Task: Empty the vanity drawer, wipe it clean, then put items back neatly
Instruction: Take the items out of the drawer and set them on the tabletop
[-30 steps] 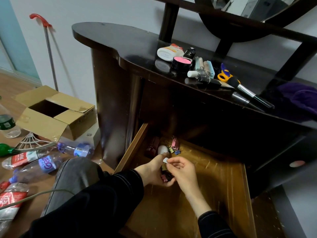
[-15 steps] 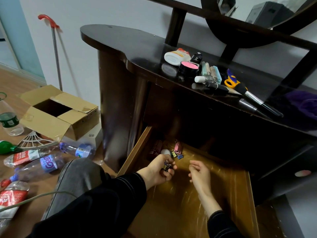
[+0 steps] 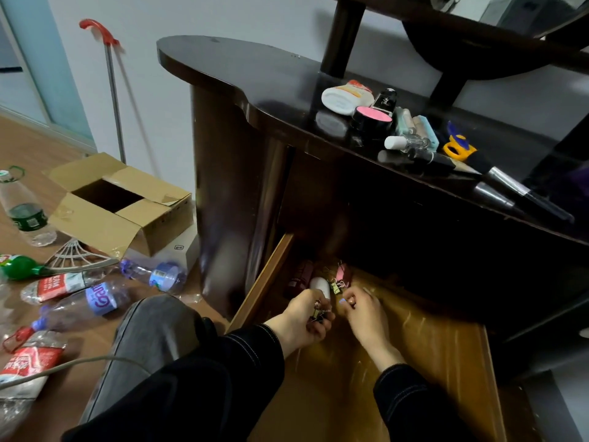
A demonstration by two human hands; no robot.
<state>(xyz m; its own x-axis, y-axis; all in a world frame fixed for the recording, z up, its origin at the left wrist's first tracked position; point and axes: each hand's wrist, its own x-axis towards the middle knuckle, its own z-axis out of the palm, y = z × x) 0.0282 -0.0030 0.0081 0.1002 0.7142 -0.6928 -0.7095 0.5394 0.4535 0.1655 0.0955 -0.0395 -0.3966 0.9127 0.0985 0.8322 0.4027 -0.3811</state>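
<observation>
The wooden vanity drawer is pulled out below the dark vanity top. My left hand grips a small bunch of binder clips over the drawer's back left part. My right hand is right beside it, its fingertips pinching a small light-blue clip. At the drawer's back left corner lie a dark red tube, a white oval item and a few pink and yellow binder clips.
On the vanity top lie a white tube, a pink-lidded jar, small bottles, scissors, makeup brushes and a purple cloth. An open cardboard box, several plastic bottles and a mop handle are on the floor at left.
My hands parted, then came together again further back in the drawer. The left hand closed round the clips; the right hand reached toward the clip pile and now pinches a small clip.
</observation>
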